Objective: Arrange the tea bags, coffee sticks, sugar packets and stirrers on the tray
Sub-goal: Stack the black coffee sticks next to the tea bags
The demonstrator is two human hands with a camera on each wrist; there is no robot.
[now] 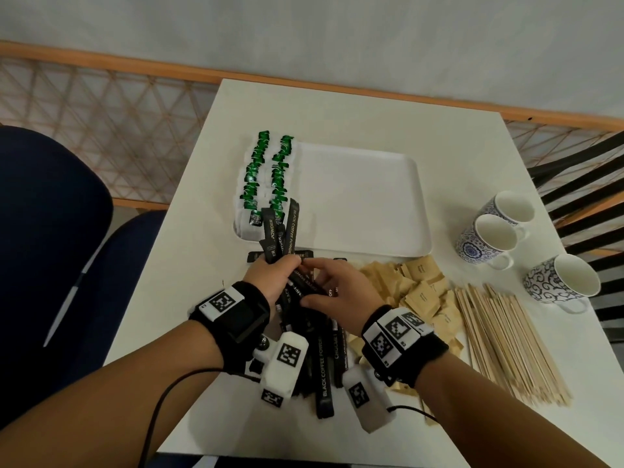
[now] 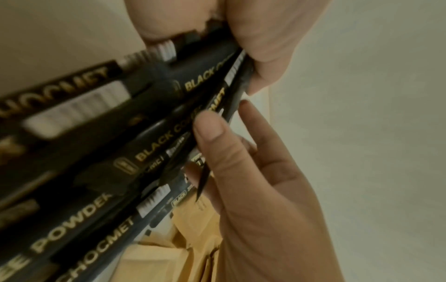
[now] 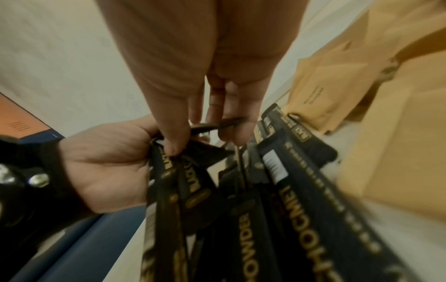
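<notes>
A white tray [image 1: 368, 197] lies mid-table, with green-labelled tea bags [image 1: 266, 177] in two rows along its left side. My left hand [image 1: 287, 266] grips a fanned bundle of black coffee sticks [image 1: 282, 231] just in front of the tray. My right hand [image 1: 312, 282] pinches one coffee stick [image 3: 217, 124] from that bundle between thumb and fingers. In the left wrist view my right thumb [image 2: 212, 137] presses on the sticks [image 2: 144, 124]. More coffee sticks [image 1: 324, 359] lie piled under my wrists. Brown sugar packets [image 1: 418, 292] and wooden stirrers [image 1: 506, 346] lie to the right.
Three patterned mugs [image 1: 493, 238] stand at the table's right side. Blue chair cushions [image 1: 60, 231] sit left of the table. A wooden lattice rail [image 1: 101, 106] runs behind it. The right part of the tray holds nothing.
</notes>
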